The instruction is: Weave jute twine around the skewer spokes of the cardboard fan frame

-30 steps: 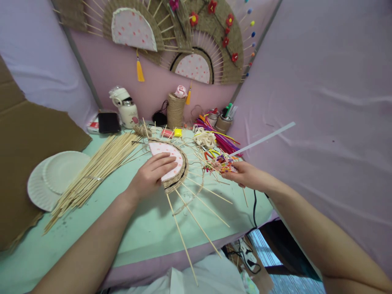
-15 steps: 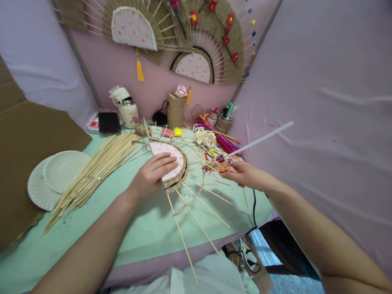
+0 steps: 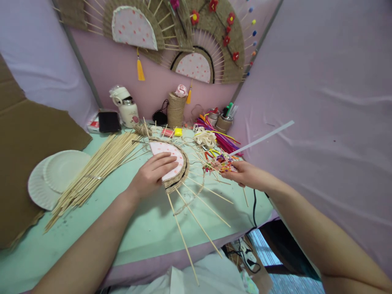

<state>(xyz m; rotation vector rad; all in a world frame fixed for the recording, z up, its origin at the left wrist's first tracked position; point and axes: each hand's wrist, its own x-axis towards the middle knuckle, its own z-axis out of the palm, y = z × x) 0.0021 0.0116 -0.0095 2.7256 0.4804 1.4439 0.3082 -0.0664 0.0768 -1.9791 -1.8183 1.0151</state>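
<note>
A half-made fan (image 3: 180, 169) lies on the pale green table (image 3: 143, 228): a pink dotted half-disc edged with jute, with bamboo skewers radiating from it. My left hand (image 3: 151, 175) rests flat on the pink half-disc, fingers stretched out. My right hand (image 3: 243, 173) is closed on a small multicoloured bundle of decorations (image 3: 222, 163) just right of the fan. A long white strip (image 3: 263, 138) sticks out up and to the right from that bundle.
A heap of loose bamboo skewers (image 3: 94, 169) and paper plates (image 3: 56, 175) lie at the left, beside cardboard (image 3: 33, 134). At the back stand a jute spool (image 3: 176, 109), a white jar (image 3: 127, 108), coloured pipe cleaners (image 3: 217, 136) and pen cups (image 3: 223, 120). Finished fans (image 3: 196, 65) hang on the pink wall.
</note>
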